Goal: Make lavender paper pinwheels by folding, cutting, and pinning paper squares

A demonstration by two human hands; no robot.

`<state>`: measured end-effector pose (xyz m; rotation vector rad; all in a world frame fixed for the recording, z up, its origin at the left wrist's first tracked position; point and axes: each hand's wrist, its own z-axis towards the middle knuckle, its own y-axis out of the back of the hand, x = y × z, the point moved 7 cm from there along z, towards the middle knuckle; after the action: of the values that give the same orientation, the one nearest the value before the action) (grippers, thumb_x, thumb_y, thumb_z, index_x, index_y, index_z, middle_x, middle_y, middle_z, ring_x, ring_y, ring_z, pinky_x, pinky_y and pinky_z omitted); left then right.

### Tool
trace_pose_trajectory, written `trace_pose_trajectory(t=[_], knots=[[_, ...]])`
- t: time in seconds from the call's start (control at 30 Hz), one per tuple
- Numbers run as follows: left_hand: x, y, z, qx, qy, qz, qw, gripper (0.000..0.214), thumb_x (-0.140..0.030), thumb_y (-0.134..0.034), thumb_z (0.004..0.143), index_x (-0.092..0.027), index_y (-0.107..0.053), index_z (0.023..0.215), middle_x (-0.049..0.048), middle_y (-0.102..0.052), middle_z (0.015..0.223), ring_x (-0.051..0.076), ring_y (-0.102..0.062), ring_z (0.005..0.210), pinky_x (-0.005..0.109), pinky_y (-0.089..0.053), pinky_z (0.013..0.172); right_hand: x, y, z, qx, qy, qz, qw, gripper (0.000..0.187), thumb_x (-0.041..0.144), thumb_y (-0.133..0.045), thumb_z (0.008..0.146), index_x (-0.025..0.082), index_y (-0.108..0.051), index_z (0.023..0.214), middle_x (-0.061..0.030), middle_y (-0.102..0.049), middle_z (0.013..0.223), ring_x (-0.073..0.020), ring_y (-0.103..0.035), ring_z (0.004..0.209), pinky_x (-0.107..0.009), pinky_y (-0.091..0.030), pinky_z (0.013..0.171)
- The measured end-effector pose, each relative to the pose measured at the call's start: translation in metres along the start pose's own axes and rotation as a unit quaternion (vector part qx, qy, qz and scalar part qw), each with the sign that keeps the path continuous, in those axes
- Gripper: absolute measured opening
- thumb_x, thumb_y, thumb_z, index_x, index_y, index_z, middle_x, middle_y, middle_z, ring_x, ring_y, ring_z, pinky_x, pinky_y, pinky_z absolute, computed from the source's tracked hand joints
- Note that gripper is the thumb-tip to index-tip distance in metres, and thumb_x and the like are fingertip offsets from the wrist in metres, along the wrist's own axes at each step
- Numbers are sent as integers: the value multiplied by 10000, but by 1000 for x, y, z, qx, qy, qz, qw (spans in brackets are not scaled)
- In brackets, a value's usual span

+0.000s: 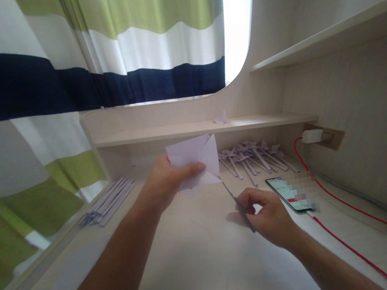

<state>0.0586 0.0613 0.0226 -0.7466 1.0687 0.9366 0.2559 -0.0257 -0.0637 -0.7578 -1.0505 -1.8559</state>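
Observation:
A square sheet of white paper (193,157) is pinched in my left hand (167,176), thumb on its near face. A slit runs inward from its upper right corner, and a crease or cut line shows toward the lower right corner. My right hand (263,215) grips a pair of scissors (243,213) by the dark handles. The thin blades point up and left, their tips at the paper's lower right corner. How far the blades are apart is too small to tell.
Several white paper sticks (109,205) lie at the left. Paper pinwheels on sticks (254,155) are heaped at the back right. A phone (289,196) with a red cable (353,249) lies at the right, near a white plug (312,136). Folded paper (220,118) sits on the shelf (162,133).

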Motion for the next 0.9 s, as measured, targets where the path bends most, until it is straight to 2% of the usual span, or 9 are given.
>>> trace_pose_trajectory(t=[0.13, 0.37, 0.67, 0.9], knots=[[-1, 3, -1, -10, -12, 6, 1000, 356, -279, -955, 579, -161, -798, 876, 43, -782, 788, 162, -689, 645, 242, -523, 575, 0, 0, 0, 2, 3, -6, 1000, 436, 520, -896, 681, 205, -606, 600, 24, -552, 577, -131, -437, 556, -281, -365, 526], [-3, 3, -2, -14, -12, 20, 1000, 339, -286, -953, 593, -146, -791, 855, 61, -780, 777, 180, -699, 652, 241, -526, 554, -1, 0, 0, 2, 2, -11, 1000, 418, 498, -905, 676, 204, -617, 602, 28, -550, 578, -131, -446, 559, -280, -368, 530], [0, 6, -1, -21, -10, 17, 1000, 394, -271, -952, 581, -150, -804, 926, 79, -804, 869, 211, -731, 721, 272, -565, 616, 1, 1, 1, 2, -1, -8, 1000, 448, 518, -898, 680, 204, -592, 585, 33, -529, 567, -126, -430, 546, -274, -358, 511], [-1, 5, -1, -12, -7, 7, 1000, 345, -272, -961, 578, -149, -795, 854, 65, -790, 806, 192, -712, 670, 257, -548, 580, -1, 0, 0, 2, -3, -8, 1000, 439, 516, -896, 682, 201, -607, 582, 26, -540, 562, -132, -444, 553, -277, -361, 520]])
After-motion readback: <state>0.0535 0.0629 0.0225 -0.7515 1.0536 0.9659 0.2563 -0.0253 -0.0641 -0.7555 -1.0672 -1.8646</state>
